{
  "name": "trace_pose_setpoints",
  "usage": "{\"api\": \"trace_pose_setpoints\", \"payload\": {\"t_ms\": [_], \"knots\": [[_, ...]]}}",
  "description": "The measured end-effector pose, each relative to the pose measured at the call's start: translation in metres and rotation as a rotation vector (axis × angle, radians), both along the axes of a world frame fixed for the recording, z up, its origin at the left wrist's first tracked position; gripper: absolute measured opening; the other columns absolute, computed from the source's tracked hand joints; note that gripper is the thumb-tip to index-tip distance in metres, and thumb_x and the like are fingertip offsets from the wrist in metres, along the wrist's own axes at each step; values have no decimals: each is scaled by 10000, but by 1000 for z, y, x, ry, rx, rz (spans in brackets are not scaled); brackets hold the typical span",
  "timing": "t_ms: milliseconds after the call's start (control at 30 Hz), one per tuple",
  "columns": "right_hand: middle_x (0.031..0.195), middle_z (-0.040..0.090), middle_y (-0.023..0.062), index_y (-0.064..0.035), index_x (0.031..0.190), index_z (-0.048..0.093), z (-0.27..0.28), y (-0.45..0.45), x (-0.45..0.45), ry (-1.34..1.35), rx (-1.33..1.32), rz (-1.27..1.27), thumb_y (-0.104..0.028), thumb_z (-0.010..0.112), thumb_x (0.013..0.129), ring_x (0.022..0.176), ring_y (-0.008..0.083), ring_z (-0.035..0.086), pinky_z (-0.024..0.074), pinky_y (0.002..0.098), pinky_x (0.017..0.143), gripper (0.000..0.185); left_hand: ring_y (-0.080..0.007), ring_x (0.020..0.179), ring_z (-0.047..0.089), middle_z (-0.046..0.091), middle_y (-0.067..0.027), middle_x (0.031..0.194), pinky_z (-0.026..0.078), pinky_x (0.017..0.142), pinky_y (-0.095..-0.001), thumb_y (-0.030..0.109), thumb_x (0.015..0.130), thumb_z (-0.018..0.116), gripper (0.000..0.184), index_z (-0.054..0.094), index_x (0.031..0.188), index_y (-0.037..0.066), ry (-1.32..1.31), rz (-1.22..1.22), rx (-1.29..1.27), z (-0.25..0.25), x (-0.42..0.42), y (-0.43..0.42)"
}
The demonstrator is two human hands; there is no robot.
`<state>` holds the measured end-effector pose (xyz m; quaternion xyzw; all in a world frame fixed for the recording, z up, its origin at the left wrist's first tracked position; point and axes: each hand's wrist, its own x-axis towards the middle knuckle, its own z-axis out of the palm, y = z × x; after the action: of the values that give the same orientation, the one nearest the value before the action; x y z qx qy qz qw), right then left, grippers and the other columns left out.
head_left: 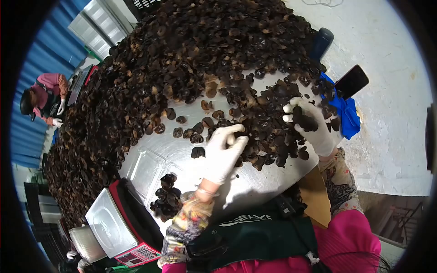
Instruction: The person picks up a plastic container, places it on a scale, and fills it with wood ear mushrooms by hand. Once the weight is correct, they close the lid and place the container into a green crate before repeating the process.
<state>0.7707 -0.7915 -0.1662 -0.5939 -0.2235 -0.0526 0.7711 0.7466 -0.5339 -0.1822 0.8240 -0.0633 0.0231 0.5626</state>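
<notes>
Dark, wrinkled wood ear mushrooms (268,141) lie loose on a shiny metal tabletop (182,111). My left hand (224,152), in a white glove, reaches to the near edge of this loose batch. Its thumb and forefinger are apart and bent over the pieces, and I see nothing held between them. In my white-gloved right hand (316,129), a dark wood ear mushroom (304,120) is gripped between thumb and fingers, just above the batch's right side. A small separate cluster of wood ears (167,198) sits left of my left forearm.
A huge heap of wood ears (191,41) covers the far side. To the left are a clear plastic tray (146,170) and a red-edged scale (109,223). At right stand a dark bottle (322,43), a phone (353,82) and blue cloth (349,119). A co-worker (45,98) works far left.
</notes>
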Motion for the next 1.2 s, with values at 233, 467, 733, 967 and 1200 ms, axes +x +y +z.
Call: {"api": "trace_pose_setpoints", "payload": {"t_ms": [233,467,733,967,1200], "knots": [[975,624,9,-24,1107,643,38,14,10,556,-379,-3,-128,603,886,882,83,558,446,213,783,248,-171,617,552,538,-8,757,457,573,-297,96,796,684,37,667,824,114,-254,165,405,-7,8,-10],[941,553,95,-99,1125,651,-5,54,31,-379,-1223,-33,-76,599,854,753,239,610,508,321,662,278,-196,807,598,631,-111,1028,470,690,-238,92,851,534,137,603,950,27,458,149,-863,0,-25,47],[917,575,107,-9,942,621,28,40,54,-127,-816,33,-126,637,854,827,225,590,462,305,752,147,-329,949,651,619,-184,1113,561,639,-289,192,877,514,270,549,1101,45,612,170,-1289,-17,-32,67],[871,590,11,-27,939,611,17,-14,33,298,-807,44,-163,605,878,855,96,543,441,247,791,149,-103,667,578,631,-42,806,433,539,-189,206,928,585,171,629,961,44,465,73,-846,-6,-5,44],[896,603,13,-19,968,618,27,-17,26,395,-617,60,-138,629,856,848,85,552,448,232,774,164,-282,799,656,672,-109,887,512,709,-364,396,759,739,341,695,929,104,-102,145,626,-17,55,-20]]}}
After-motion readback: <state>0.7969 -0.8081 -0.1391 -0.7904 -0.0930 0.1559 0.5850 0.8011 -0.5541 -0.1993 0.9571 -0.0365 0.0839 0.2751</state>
